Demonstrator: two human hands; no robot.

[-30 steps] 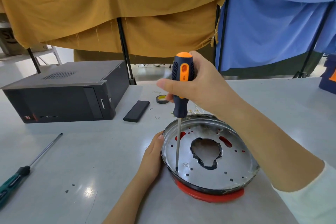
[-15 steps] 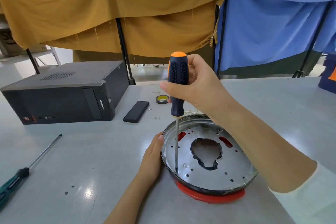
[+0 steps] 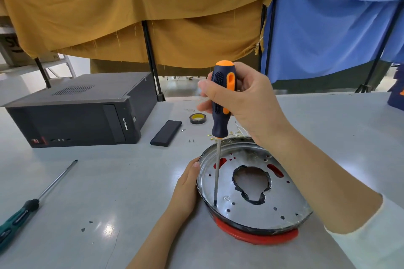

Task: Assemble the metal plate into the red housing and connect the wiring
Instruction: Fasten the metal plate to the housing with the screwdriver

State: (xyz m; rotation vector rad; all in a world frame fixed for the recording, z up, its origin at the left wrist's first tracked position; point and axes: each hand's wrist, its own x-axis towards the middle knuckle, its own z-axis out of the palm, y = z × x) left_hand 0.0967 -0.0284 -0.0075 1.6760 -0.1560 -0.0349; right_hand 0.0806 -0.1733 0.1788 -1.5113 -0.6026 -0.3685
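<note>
Two hands work at a pale grey counter (image 3: pixel 109 181) with a glossy sheen. The right hand (image 3: pixel 247 102) is wrapped around the handle of an upright orange-and-navy screwdriver (image 3: pixel 222 102), whose tip sits at a hole near the left edge of the metal plate (image 3: pixel 251 205). The plate lies in the red housing (image 3: pixel 258 237) at the counter's near side. The left hand (image 3: pixel 185 190) rests against the plate's left rim, fingers relaxed. Farther left lie a green-handled screwdriver (image 3: pixel 32 203), a black computer case (image 3: pixel 83 109), a flat black box (image 3: pixel 166 133) and a tape roll (image 3: pixel 197 118). Mustard cloth (image 3: pixel 131 6) and blue cloth (image 3: pixel 328 17) hang behind.
</note>
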